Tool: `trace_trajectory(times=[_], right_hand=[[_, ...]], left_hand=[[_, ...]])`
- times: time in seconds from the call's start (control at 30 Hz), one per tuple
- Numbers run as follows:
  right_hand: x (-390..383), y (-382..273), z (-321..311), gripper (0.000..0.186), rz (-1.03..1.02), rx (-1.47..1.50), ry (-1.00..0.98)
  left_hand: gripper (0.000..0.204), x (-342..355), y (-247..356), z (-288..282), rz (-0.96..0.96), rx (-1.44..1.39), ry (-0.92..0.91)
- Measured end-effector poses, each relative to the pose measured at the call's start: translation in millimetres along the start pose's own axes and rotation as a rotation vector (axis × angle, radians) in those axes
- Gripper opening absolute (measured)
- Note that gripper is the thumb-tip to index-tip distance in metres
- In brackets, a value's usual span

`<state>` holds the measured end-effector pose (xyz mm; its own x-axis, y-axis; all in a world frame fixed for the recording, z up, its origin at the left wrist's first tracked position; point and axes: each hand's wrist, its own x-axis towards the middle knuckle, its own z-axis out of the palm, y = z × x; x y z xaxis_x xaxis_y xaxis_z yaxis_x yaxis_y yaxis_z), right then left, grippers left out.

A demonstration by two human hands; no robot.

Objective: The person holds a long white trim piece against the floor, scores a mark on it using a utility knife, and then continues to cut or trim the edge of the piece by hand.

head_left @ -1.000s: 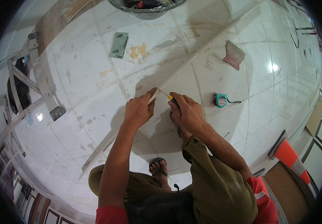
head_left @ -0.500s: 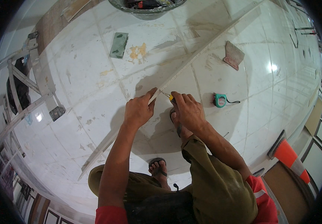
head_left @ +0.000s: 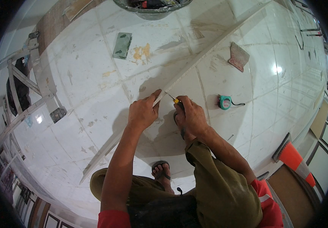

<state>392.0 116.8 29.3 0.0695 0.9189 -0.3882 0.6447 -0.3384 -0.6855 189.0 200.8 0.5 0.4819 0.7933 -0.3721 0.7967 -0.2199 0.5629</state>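
Observation:
A long, thin, pale strip (head_left: 194, 62) runs diagonally across the tiled floor, from lower left to upper right. My left hand (head_left: 143, 111) is closed around it near its middle, thumb and fingers pinching its edges. My right hand (head_left: 191, 114) grips a small hand tool (head_left: 177, 100) with a yellow and black handle and a slim metal blade or shaft. Its tip points at the strip just beyond my left fingers; whether it touches cannot be made out. Most of the handle is hidden in my fist.
A teal tape measure (head_left: 224, 102) lies right of my hands. Beyond are a reddish scraper-like plate (head_left: 238, 57), a green rectangular block (head_left: 122, 45) and a dark tub (head_left: 152, 14) of items. A metal ladder-like frame (head_left: 23, 110) stands left; an orange-and-white cone (head_left: 294, 157) lies right.
My right hand has drawn slightly back toward me and to the right, baring more of the tool's metal part. My left hand keeps its hold on the strip.

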Motion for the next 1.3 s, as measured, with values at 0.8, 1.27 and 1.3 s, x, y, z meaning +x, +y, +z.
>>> trace_trajectory(times=[0.8,1.27,1.3], right_hand=[[40.8,-10.2,8.7,0.039,0.302,0.607,-0.004],[51.3,11.2,-14.1,0.036,0.129,0.483,0.155],[50.5,14.1,-18.2,0.038,0.198,0.627,0.201]], left_hand=[[0.044,1.4,1.5,-4.8,-0.022,0.021,-0.064],[0.045,4.4,6.2,-6.2,-0.053,0.015,-0.110],[0.045,4.9,8.6,-5.5,-0.051,0.011,-0.110]])
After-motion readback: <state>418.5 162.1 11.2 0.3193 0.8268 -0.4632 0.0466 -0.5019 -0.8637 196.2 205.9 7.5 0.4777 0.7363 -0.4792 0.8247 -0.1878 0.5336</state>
